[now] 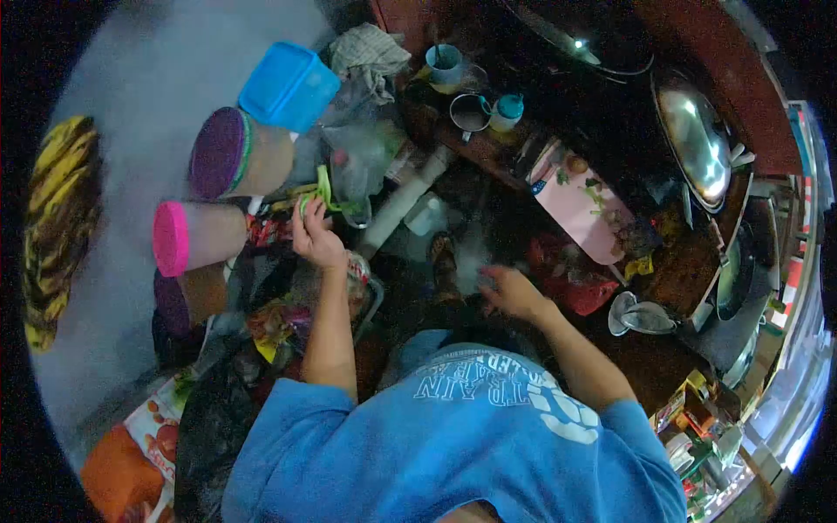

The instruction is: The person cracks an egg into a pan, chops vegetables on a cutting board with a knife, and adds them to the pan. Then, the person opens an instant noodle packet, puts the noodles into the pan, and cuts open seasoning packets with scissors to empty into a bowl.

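My left hand (319,237) is raised at left of centre, its fingers closed on a light green vegetable piece (324,185) with a leafy or stalky end pointing up and right. Just beyond it lies a clear plastic bag (353,170). My right hand (513,292) hangs over the dark floor right of centre, fingers apart, with nothing seen in it. To its upper right is a pink cutting board (582,213) with green scraps on it. A red plastic bag (588,292) lies just right of that hand.
Lidded tubs, one with a pink lid (171,238), and a blue container (288,87) stand at left. Bananas (61,231) lie far left. A metal mug (469,113) and a teal-capped bottle (506,112) stand at the top. Metal lid (693,139) at right.
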`<state>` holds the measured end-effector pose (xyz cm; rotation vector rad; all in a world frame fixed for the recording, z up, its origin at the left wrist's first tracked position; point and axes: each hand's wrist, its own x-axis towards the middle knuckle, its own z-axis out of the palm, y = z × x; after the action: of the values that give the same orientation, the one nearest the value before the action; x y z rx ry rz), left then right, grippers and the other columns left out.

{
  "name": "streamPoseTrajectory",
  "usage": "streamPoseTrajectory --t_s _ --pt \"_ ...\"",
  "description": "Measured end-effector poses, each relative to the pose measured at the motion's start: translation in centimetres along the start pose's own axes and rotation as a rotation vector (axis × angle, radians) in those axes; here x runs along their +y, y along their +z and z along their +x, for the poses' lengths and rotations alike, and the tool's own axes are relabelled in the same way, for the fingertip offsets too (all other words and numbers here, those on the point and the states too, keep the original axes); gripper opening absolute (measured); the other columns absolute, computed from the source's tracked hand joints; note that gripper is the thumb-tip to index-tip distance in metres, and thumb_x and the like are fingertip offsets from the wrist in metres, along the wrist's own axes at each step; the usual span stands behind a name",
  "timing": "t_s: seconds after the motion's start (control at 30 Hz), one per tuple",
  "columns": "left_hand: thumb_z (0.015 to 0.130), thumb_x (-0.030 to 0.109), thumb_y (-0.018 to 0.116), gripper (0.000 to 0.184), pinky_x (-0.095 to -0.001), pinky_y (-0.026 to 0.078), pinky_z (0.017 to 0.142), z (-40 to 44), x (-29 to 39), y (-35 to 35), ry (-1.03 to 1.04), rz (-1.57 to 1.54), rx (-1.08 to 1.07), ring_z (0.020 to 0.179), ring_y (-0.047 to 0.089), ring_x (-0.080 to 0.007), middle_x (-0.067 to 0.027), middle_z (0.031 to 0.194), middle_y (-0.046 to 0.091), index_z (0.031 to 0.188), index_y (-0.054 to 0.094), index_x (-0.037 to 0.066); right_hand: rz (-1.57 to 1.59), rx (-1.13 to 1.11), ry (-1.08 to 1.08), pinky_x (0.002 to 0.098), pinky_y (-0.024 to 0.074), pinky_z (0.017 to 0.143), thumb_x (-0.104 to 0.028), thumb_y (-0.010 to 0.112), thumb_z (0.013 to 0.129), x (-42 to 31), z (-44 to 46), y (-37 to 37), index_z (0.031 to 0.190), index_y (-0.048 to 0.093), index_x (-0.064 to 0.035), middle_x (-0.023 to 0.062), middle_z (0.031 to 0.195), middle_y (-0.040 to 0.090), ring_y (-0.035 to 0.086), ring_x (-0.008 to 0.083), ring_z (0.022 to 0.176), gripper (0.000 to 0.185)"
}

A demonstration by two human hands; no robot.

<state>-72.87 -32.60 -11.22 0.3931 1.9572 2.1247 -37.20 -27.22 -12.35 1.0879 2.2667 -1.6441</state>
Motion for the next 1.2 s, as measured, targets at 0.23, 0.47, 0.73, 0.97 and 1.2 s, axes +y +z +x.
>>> streamPoseTrajectory --t_s 0.23,0.47,0.73,0.97,1.2 --pt "0.099 0.006 0.04 0.03 -0.0508 0.06 0.082 -6.2 13.9 0.6 -0.013 -0.251 -0.433 0.094 0.068 -0.0351 -0.0254 0.108 0.065 0.12 0.055 -0.011 0.133 0.427 -0.65 0.0349 0.0432 0.103 -0.028 0.063 0.096 -15.2 9.6 -1.3 0.135 0.051 -0.001 0.0176 0.132 0.058 0.058 0.0273 0.119 0.049" --pt "0.095 0.008 0.051 0.031 -0.0398 0.057 0.082 -6.5 20.1 3.5 -0.09 0.148 -0.74 0.091 0.069 -0.0277 -0.0191 0.105 0.069 0.121 0.06 -0.007 0.933 0.153 -0.53 0.0275 0.0539 0.081 -0.016 0.06 0.098 -21.3 0.1 -11.0 0.126 0.061 -0.0025 0.0028 0.109 0.067 0.064 0.0097 0.095 0.031" --pt "0.088 0.01 0.069 0.029 -0.0288 0.053 0.075 -14.3 28.3 14.9 0.61 0.289 -0.969 0.08 0.067 -0.012 -0.005 0.09 0.073 0.115 0.068 0.0 0.616 0.662 -0.584 0.022 0.0465 0.056 -0.019 0.08 0.084 -21.2 -9.3 -19.7 0.093 0.075 -0.0001 -0.0017 0.075 0.067 0.055 0.004 0.064 0.022" --pt "0.094 0.007 0.061 0.014 -0.0213 0.046 0.061 -21.3 31.5 20.9 0.495 0.175 -1.316 0.069 0.057 -0.0028 0.0008 0.076 0.066 0.1 0.069 -0.003 0.516 0.985 -0.464 0.0221 0.0424 0.045 -0.021 0.085 0.078 -17.2 -19.4 -22.7 0.086 0.074 0.0008 0.001 0.071 0.067 0.054 0.0051 0.055 0.026" --pt "0.092 0.004 0.062 0.016 -0.0243 0.053 0.068 -27.7 28.0 24.0 0.139 -0.062 -1.609 0.078 0.064 -0.007 -0.0064 0.09 0.069 0.107 0.062 -0.004 0.776 1.154 -0.534 0.0228 0.0507 0.06 -0.016 0.076 0.087 -12.6 -25.6 -20.4 0.1 0.071 0.0022 0.0039 0.083 0.07 0.062 0.0065 0.069 0.023"
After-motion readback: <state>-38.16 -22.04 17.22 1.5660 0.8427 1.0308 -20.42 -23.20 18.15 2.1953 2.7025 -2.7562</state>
